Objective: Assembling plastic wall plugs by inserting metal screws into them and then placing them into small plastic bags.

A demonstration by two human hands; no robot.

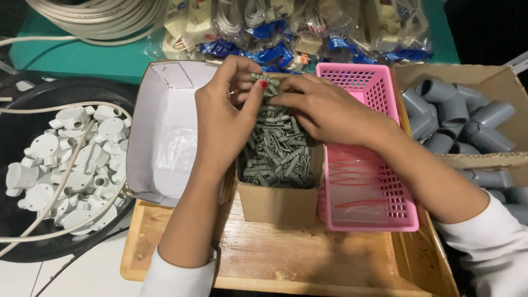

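A small cardboard box [278, 203] in the middle holds a heap of grey plastic wall plugs [278, 151]. My left hand [225, 113] is raised over the box's far end and pinches a few grey plugs [257, 77] between thumb and fingers. My right hand [324, 107] reaches in from the right, its fingertips touching the same cluster of plugs by my left thumb. Both wrists wear white sleeves.
A white open box [165, 132] lies left of the plug box, a pink plastic basket [363, 165] right of it, all on a wooden tray [286, 258]. A black tub of white round fittings [66, 159] is far left, grey pipe elbows [456, 115] in a carton far right, bagged goods behind.
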